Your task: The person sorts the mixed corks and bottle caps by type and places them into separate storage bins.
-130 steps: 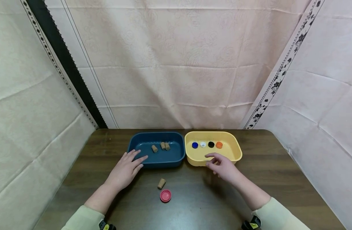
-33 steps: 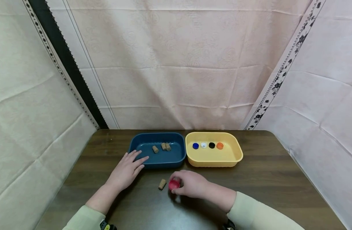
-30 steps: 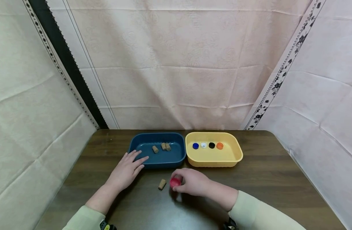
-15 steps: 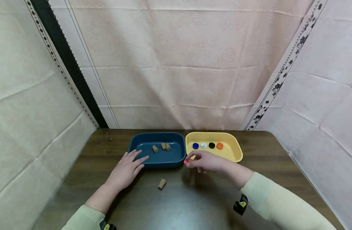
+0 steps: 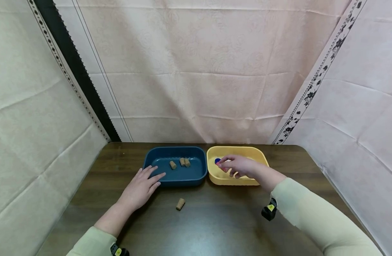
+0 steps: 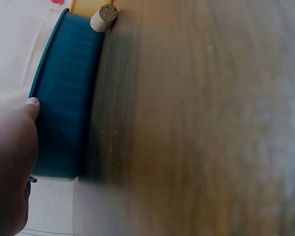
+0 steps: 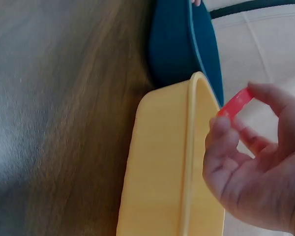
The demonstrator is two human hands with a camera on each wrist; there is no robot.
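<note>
My right hand [image 5: 239,166] pinches a red bottle cap [image 7: 236,102] between thumb and fingertips, over the yellow tray [image 5: 211,177]. In the head view the cap is mostly covered by the fingers. A blue cap [image 5: 217,161] lies in the tray just beyond the fingertips; the other caps there are hidden behind the hand. My left hand [image 5: 139,188] rests with spread, straight fingers on the near left rim of the dark blue tray [image 5: 183,182]. Inside that tray lie three corks, one apart [image 5: 173,165] and a pair side by side [image 5: 184,162].
A single cork [image 5: 180,204] lies on the brown wooden table [image 5: 208,227] in front of the trays. The two trays stand side by side near the table's far edge. Pale cloth [image 5: 196,71] hangs behind and along both sides.
My right hand picked the red cap off the table near the loose cork and carried it up and right to over the yellow tray. The left hand stayed in place.
</note>
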